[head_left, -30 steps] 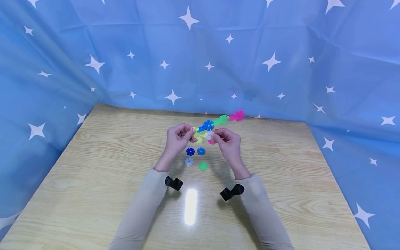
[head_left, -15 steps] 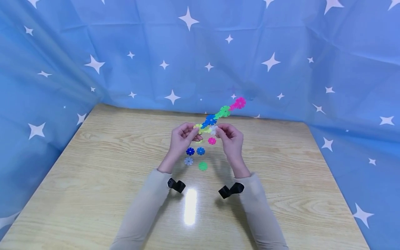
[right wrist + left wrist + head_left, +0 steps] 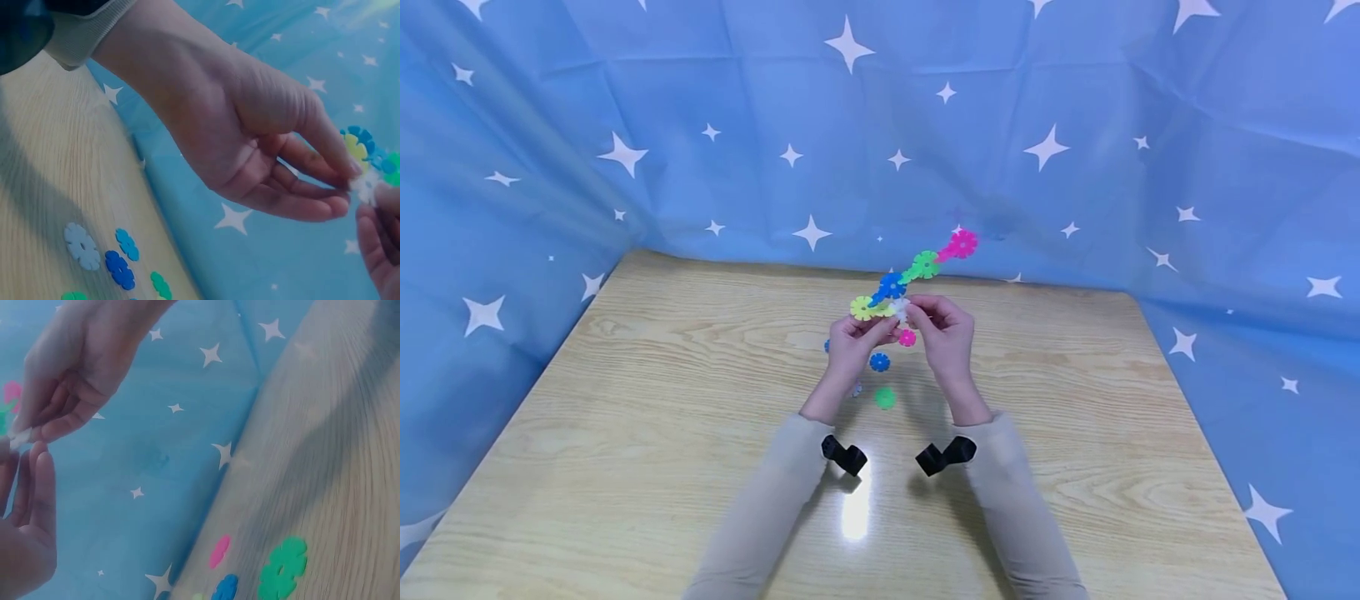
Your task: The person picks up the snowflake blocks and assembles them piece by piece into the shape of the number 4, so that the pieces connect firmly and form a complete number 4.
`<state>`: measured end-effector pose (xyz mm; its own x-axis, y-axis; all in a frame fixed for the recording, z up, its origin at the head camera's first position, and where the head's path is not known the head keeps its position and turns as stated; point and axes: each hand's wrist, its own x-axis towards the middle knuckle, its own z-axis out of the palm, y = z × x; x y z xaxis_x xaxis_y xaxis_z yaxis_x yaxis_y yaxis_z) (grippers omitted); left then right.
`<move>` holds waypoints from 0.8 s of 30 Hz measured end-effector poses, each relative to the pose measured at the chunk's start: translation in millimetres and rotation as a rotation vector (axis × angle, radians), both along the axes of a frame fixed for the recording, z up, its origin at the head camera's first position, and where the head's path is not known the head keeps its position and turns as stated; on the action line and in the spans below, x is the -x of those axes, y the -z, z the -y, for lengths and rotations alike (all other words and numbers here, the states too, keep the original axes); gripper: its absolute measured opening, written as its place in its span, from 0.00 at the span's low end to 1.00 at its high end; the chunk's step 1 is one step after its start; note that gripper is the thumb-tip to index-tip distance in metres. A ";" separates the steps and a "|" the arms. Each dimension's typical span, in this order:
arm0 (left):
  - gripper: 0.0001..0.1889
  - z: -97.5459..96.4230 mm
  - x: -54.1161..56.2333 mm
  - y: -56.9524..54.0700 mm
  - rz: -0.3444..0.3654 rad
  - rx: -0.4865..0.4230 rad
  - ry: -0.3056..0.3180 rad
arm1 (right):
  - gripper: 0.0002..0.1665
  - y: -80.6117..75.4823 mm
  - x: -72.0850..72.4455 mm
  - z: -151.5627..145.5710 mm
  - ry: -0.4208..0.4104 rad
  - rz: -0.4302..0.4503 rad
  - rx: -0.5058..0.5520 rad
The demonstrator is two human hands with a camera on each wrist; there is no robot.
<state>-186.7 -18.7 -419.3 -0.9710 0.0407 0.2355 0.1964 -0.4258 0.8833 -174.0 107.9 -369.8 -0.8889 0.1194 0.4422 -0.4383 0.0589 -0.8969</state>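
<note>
A chain of interlocking snowflake discs is held up over the far part of the table: yellow, blue, green and pink, with a white snowflake disc at its near end. My right hand pinches the white disc between thumb and fingers. From the other side, my left hand has its thumb and fingertips on that same disc, below the yellow ones. In the right wrist view, the fingertips of both hands meet at the white disc.
Loose discs lie on the wooden table below the hands: pink, blue and green. A pale disc and a dark blue one show in the right wrist view. A starry blue cloth hangs behind.
The chain has risen and tilted upward to the right, then shifted slightly left. My left hand has left the yellow disc and moved right and down to the white one, which my right hand keeps pinching.
</note>
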 end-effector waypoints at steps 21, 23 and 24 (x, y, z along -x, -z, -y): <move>0.11 28.5 8.5 -5.4 -0.035 -0.128 -0.158 | 0.10 70.3 11.8 9.6 -0.217 0.249 -0.449; 0.10 31.3 7.9 -7.3 -0.036 -0.122 -0.160 | 0.10 77.6 8.1 15.4 -0.271 0.255 -0.557; 0.10 32.3 7.8 -8.0 -0.035 -0.119 -0.161 | 0.11 80.7 6.4 18.3 -0.295 0.262 -0.601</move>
